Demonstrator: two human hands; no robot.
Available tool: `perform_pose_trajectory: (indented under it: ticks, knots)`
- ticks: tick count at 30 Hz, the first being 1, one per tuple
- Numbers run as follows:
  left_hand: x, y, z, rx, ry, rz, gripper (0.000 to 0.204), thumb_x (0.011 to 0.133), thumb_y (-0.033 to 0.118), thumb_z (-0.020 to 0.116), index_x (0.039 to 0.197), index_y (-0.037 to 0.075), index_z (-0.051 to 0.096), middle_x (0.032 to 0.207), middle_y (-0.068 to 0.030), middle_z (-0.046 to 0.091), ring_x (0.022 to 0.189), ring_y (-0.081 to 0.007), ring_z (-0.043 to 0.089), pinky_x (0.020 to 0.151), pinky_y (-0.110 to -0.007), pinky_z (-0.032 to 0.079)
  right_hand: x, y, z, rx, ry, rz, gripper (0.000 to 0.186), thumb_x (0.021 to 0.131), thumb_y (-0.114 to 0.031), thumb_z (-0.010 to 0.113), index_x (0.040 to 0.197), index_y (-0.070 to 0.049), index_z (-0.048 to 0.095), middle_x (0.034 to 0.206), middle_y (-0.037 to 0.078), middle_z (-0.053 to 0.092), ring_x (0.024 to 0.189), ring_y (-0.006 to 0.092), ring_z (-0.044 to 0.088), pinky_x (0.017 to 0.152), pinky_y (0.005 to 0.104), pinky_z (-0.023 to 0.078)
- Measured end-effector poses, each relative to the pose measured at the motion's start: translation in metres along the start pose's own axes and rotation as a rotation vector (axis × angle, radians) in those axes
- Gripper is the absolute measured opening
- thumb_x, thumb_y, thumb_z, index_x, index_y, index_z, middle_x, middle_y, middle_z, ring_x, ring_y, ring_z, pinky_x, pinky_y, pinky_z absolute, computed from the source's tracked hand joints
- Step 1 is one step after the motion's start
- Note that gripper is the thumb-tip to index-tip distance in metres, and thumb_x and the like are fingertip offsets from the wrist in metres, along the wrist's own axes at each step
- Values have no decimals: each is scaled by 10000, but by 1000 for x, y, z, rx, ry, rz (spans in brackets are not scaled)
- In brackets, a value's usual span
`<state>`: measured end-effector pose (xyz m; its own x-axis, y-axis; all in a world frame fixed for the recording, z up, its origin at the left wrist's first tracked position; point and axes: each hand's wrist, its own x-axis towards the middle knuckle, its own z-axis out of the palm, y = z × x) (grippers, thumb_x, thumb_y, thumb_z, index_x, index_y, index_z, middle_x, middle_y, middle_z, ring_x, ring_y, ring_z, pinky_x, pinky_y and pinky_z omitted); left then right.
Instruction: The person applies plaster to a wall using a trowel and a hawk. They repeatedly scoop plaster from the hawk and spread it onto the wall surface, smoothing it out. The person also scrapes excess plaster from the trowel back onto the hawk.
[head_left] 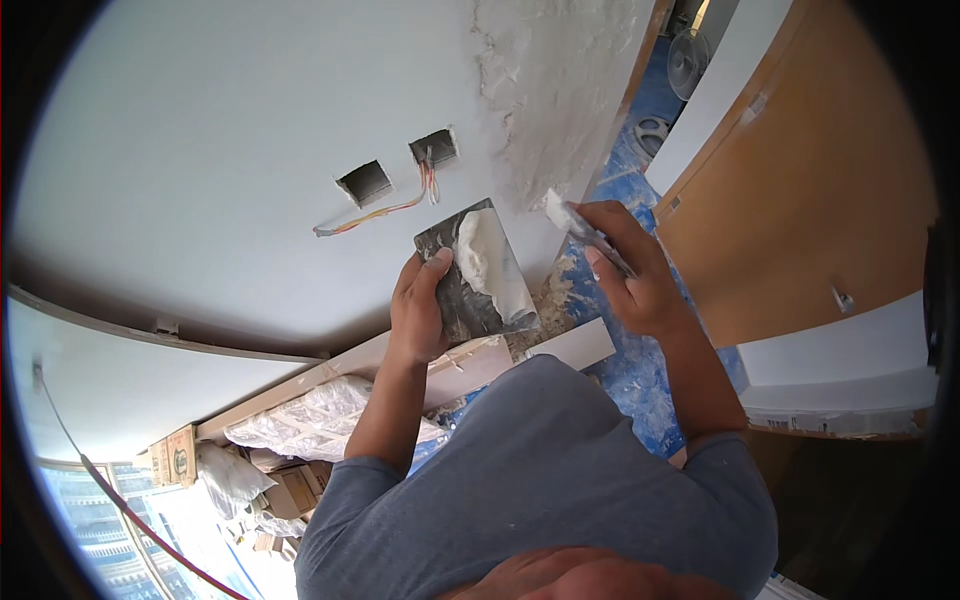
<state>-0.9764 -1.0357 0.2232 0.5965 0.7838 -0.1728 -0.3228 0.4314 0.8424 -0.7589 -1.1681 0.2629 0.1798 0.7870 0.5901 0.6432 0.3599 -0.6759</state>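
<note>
The right hand hides part of the scraper.

Can read no words or numbers anywhere. Can spot only small, reddish-brown printed marks on the side of a tan cardboard box, low at the left, near crumpled clear plastic; cannot make out letters, too tiny and blurred.

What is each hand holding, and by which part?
Left hand: dark board, by its left edge. Right hand: scraper, behind its paste-covered end.
</note>
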Motion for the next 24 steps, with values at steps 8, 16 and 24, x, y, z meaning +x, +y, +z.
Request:
perform_pose_trajectory:
  ticks: [8, 16, 24]
  knots:
    - [9, 13, 9, 236, -166, -37, 321, 1031, 170, 493, 1241, -53, 589, 1117, -132, 679, 959, -170, 658, 863, -319, 529, 18, -1, -12, -625, -405, -545, 439, 877, -170, 613, 1254, -376, 706, 1289, -58, 622, 1158, 196, 539, 1006, 406, 386]
    - [11, -8, -22, 198, 142, 122, 311, 1015, 189, 535, 1213, -43, 595, 1076, -107, 679, 935, -169, 655, 836, -316, 535, -7, 29, -13, -630, -602, -303, 505, 896, -72, 578, 1296, -364, 677, 1255, -19, 639, 1210, 209, 535, 1027, 434, 386]
    - [-4, -16, -42, 47, 210, 31, 294, 1001, 162, 544, 1203, -50, 575, 1077, -132, 670, 929, -204, 679, 817, -335, 561, 38, 114, 5, -318, 336, 267, 304, 954, 1, 526, 1253, -5, 578, 1200, 188, 608, 1105, 413, 591, 933, 469, 490]
